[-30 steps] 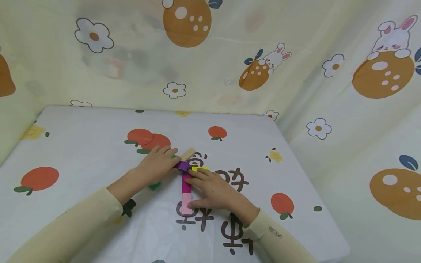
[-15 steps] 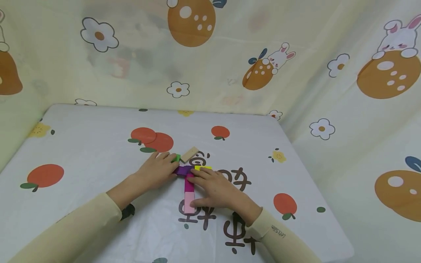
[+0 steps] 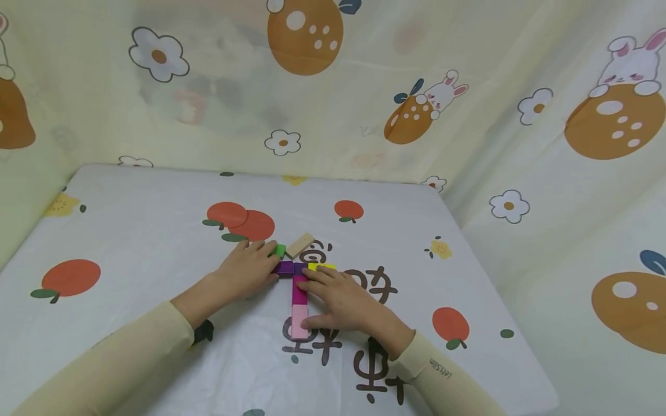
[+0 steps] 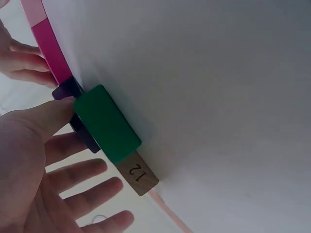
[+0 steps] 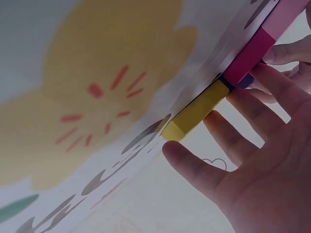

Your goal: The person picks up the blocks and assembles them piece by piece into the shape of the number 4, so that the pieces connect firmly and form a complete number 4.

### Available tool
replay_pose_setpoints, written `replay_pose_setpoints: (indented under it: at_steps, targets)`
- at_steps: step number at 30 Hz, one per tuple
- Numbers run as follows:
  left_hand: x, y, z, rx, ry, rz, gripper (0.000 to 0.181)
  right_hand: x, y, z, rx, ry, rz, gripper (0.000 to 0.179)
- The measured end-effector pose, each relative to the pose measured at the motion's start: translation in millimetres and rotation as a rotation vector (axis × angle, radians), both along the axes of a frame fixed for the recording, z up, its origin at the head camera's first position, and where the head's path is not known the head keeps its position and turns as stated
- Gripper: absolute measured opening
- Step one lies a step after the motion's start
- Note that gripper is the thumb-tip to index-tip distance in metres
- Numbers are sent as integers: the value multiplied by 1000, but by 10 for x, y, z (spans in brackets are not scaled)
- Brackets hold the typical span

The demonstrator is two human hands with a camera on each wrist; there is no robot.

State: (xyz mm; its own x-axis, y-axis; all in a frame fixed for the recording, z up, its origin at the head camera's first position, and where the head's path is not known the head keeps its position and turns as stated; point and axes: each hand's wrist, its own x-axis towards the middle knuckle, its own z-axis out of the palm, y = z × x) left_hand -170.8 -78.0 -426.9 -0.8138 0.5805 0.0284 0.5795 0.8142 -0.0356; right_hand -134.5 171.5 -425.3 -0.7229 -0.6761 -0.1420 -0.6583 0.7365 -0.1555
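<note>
My left hand point(image 3: 247, 270) pinches a purple block point(image 3: 284, 268) between thumb and index finger, its other fingers spread loosely. That block lies at the left of a small dark purple block point(image 3: 300, 268). Below it run a magenta block point(image 3: 299, 292) and a pink block point(image 3: 299, 321) in a line toward me. A yellow block point(image 3: 315, 266) extends to the right. The fairly straight fingers of my right hand point(image 3: 340, 299) touch the yellow and magenta blocks, the thumb beside the pink one. A green block point(image 4: 108, 124) shows near my left thumb in the left wrist view.
A bare wooden block point(image 3: 300, 245) lies slanted behind the purple blocks, and a bright green block point(image 3: 281, 250) pokes out by my left fingertips. The white cloth point(image 3: 156, 231) is printed with fruit and characters. A patterned curtain point(image 3: 333, 115) hangs behind.
The purple block in my left hand has moved left and down from above the dark purple one and straightened level beside it. My right hand has stayed on the other blocks.
</note>
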Motion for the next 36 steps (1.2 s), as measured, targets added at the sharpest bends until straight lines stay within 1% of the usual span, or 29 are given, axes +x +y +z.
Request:
replay_pose_setpoints:
  at_steps: [6,17,24,30,36]
  targets:
    - [-45,22,-5,-29,-1,-1,45,-6,9,8,-5,-6,-2,79]
    - [-61,63,4,-35,-14,11,47,14,12,27,-9,7,8,77]
    - [-71,75,-28,-20,21,-18,42,9,15,27,-11,7,12,78]
    - [-70,91,-23,-13,21,-14,42,3,14,12,-11,7,11,79]
    - [-76,119,-17,-17,44,-26,39,-5,21,7,2,6,6,79]
